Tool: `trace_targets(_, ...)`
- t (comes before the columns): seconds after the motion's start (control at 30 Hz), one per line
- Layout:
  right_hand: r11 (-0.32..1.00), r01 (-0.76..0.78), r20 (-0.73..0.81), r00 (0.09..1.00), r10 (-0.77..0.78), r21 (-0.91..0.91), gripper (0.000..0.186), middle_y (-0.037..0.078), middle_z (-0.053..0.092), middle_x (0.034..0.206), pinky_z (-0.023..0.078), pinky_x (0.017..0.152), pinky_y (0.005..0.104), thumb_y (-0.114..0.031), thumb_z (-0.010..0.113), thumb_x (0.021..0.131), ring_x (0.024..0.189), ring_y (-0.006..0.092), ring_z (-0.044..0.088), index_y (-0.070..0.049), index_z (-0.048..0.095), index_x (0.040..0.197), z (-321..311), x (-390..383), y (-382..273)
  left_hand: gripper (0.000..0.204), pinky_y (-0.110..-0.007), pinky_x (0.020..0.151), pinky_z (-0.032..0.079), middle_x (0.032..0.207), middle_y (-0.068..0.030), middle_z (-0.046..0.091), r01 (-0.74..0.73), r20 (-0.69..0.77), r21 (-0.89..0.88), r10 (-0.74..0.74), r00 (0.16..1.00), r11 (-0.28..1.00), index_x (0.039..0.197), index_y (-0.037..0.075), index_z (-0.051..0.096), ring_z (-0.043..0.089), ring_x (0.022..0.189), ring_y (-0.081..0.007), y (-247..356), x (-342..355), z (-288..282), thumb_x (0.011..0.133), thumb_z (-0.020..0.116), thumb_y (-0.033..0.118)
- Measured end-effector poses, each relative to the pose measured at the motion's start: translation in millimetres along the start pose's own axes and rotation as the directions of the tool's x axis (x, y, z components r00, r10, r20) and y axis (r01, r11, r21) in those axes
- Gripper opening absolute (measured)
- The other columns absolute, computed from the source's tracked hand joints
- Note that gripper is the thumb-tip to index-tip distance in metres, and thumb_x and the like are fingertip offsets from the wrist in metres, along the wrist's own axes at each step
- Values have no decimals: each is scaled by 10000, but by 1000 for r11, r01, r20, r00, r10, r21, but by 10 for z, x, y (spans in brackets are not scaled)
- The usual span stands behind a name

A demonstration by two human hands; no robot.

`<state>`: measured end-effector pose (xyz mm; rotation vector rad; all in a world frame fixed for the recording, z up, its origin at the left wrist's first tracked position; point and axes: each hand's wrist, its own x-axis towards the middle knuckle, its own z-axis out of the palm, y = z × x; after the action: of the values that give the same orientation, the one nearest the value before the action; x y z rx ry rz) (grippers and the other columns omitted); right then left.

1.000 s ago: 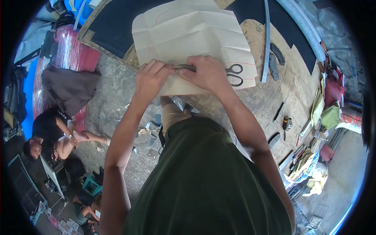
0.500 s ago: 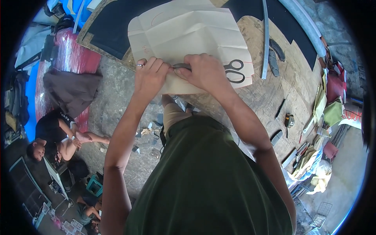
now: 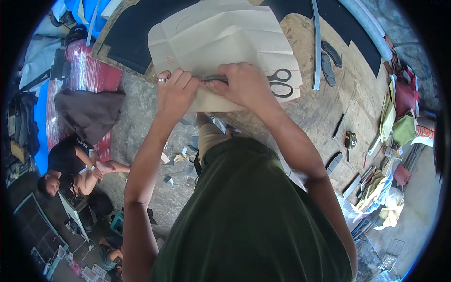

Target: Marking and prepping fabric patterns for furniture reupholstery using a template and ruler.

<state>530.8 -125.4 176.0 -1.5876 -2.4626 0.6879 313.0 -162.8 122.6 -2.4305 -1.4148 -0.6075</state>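
Observation:
A large creased sheet of pale paper [image 3: 221,42] with red pencil-like lines lies on the wooden table. Over its near edge my left hand [image 3: 177,94] is closed, a ring on one finger. What its fingertips pinch is mostly hidden. My right hand [image 3: 246,85] grips a slim dark grey tool [image 3: 217,78] whose narrow end points left and meets the left hand's fingers. Its exact kind does not show. Just right of that hand, the black handles of a pair of scissors [image 3: 272,79] rest on the paper; the hand covers the blades.
A metal ruler [image 3: 317,51], two dark curved pieces [image 3: 327,70] and a tape measure [image 3: 350,140] lie on the tabletop [image 3: 305,113] to the right. Dark sheet material [image 3: 136,42] lies at the far left. A seated person [image 3: 70,162] is on the left, beyond scraps on the floor.
The whole view has shifted slightly. Both hands stay close together over the paper in nearly the same pose, the grey tool still in the right one.

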Motion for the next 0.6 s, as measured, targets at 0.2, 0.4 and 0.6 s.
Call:
trace_targets(0.2,997,37,15,999,-36,-66,354,195,776,893,610,775,450,-395,712,937,820,408,749,-47,767,965,-45,5,-11,139,-365,888,371,892,40,583,-48,-3,10,48,999,999,1008,160,739,542,861,-157,20,7,-46,869,730,162)
trace_targets(0.4,999,16,99,995,-13,-37,349,185,782,908,603,817,459,-393,701,940,841,403,750,-54,774,974,-112,-9,-32,166,-365,915,368,976,70,664,-28,-4,-26,28,1000,999,1036,168,759,568,914,-149,59,-19,-75,874,723,149)
trace_targets(0.6,998,14,3,1000,-14,69,319,145,771,871,573,756,494,-384,703,922,840,411,720,-83,788,984,22,-27,67,138,-367,931,365,993,78,706,20,15,-103,-19,1000,994,1014,163,775,581,950,-150,86,42,-151,887,724,155)
